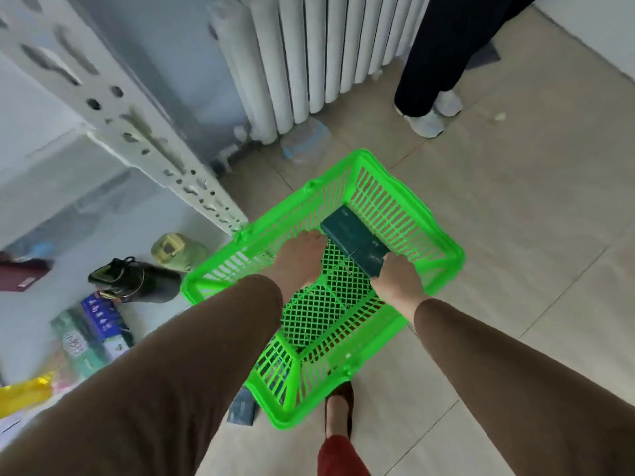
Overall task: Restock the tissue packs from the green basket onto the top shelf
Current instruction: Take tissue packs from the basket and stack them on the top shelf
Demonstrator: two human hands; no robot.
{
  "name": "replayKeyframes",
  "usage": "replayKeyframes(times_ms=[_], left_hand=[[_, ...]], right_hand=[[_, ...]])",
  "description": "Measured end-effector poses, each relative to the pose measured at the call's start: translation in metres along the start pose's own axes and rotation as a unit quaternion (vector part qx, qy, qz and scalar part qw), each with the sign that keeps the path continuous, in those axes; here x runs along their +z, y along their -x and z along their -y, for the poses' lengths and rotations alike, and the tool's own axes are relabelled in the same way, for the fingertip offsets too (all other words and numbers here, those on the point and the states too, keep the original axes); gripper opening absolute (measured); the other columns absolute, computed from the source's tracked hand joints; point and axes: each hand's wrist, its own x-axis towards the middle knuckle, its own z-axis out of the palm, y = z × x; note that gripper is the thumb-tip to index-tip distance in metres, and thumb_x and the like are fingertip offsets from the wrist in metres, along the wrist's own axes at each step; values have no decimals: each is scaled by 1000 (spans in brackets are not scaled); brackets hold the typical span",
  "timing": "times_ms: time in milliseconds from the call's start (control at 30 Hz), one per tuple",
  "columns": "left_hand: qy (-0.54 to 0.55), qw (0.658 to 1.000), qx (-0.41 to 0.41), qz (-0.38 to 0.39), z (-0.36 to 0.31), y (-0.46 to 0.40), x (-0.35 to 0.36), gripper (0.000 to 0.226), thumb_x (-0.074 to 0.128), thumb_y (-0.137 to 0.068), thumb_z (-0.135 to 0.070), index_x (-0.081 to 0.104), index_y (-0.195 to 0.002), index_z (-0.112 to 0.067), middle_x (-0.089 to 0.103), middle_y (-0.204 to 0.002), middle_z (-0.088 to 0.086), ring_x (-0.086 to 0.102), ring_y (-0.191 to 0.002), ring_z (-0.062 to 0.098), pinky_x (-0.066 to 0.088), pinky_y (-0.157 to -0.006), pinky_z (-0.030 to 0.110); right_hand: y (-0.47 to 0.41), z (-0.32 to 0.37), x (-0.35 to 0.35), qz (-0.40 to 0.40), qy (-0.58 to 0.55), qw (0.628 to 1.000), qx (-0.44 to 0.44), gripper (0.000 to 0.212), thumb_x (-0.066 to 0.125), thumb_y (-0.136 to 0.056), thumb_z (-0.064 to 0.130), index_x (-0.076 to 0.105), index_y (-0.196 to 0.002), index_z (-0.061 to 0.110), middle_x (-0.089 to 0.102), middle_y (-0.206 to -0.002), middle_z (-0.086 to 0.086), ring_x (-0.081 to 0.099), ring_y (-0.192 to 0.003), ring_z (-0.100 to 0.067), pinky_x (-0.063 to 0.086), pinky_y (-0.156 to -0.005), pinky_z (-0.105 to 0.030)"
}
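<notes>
Both hands reach inside the green basket [443, 235]: right hand [398, 278] grip pinching a tissue pack [355, 240], left hand [299, 259] grip unclear.

— At twelve o'clock? White ribbed radiator [309, 53] against the wall; crumpled clear plastic [304, 142] on the tiled floor [515, 214] beneath.
— At one o'clock? Dark trouser legs [443, 46], pale shoes [427, 123].
— At nine o'clock? Black shoe [134, 280], pale green jug [177, 250] just beside. Blue box [103, 321] lower down, yellow wrapper [25, 393] at eight.
— At ten? White perforated upright [137, 128], slanting.
</notes>
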Motion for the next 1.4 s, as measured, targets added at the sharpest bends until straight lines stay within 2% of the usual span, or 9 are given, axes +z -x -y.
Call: replayKeyframes(times_ms=[333, 467, 567, 700, 867, 1067, 1167, 1267, 1400], left_hand=[[-165, 981, 99, -30, -16, -157, 57, 64, 62, -87, -4, 35, -145, -8, 40, -143, 10, 42, -127, 29, 47, -95, 39], [-190, 978, 59, -57, -13, -157, 72, 67, 61, -88, -6, 29, -147, -10, 41, -140, 9, 46, -118, 29, 46, -88, 38], [-274, 956, 67, -77, -5, -146, 71, 43, 58, -92, -19, 50, -134, -12, 49, -131, 7, 49, -117, 26, 43, -91, 34], [-310, 944, 86, -77, 3, -103, 59, 34, 70, -74, -20, 67, -108, -20, 59, -123, 1, 56, -112, 22, 45, -88, 30], [-149, 985, -41, -71, 29, 5, 28, 53, 70, -78, -41, 49, -123, -24, 62, -112, 4, 58, -104, 28, 43, -84, 39], [112, 974, -157, -118, 62, 188, -47, 51, 60, -73, -61, 46, -108, -27, 62, -97, 3, 62, -93, 31, 50, -66, 39], [195, 948, -200, -153, 96, 283, -80, 54, 74, -75, -44, 47, -116, -22, 63, -102, 9, 62, -93, 32, 47, -79, 40], [243, 922, -229, -195, 135, 381, -111, 48, 78, -77, -36, 47, -114, -30, 57, -103, 1, 58, -89, 21, 41, -69, 29], [290, 894, -220, -262, 189, 505, -144, 40, 80, -78, -27, 59, -111, -21, 60, -99, 0, 55, -83, 17, 38, -64, 24]], right_hand=[[-93, -23, 69, -95, 142, 983, -67, 27, 51, -97, 11, 48, -123, 4, 53, -118, -16, 54, -107, -31, 49, -82, -36], [-100, -23, 82, -127, 156, 976, -80, 30, 44, -94, 4, 49, -123, 0, 57, -106, -20, 58, -94, -34, 50, -77, -41], [-100, -14, 76, -88, 205, 973, -52, 24, 37, -93, 3, 53, -111, 4, 55, -112, -15, 54, -105, -32, 45, -85, -39], [-81, -8, 66, -47, 207, 975, -65, 34, 64, -88, 19, 52, -119, 12, 52, -119, -12, 50, -113, -33, 44, -89, -42], [-23, 8, 18, 31, 72, 991, -105, 52, 69, -84, 33, 38, -123, 20, 61, -104, -8, 65, -92, -32, 48, -67, -36], [97, 80, -62, 53, -17, 974, -218, 51, 79, -79, 27, 42, -114, 20, 61, -93, 3, 59, -73, -20, 35, -50, -21], [162, 133, -83, 56, -74, 963, -251, 65, 80, -75, 15, 42, -127, 12, 62, -104, -5, 61, -87, -24, 41, -61, -28], [230, 189, -89, 61, -146, 951, -266, 61, 80, -72, 9, 49, -125, 8, 63, -110, -10, 61, -97, -26, 43, -71, -31], [327, 264, -86, 88, -264, 913, -297, 45, 80, -76, 8, 58, -111, 25, 59, -90, -7, 55, -83, -17, 39, -73, -32]])
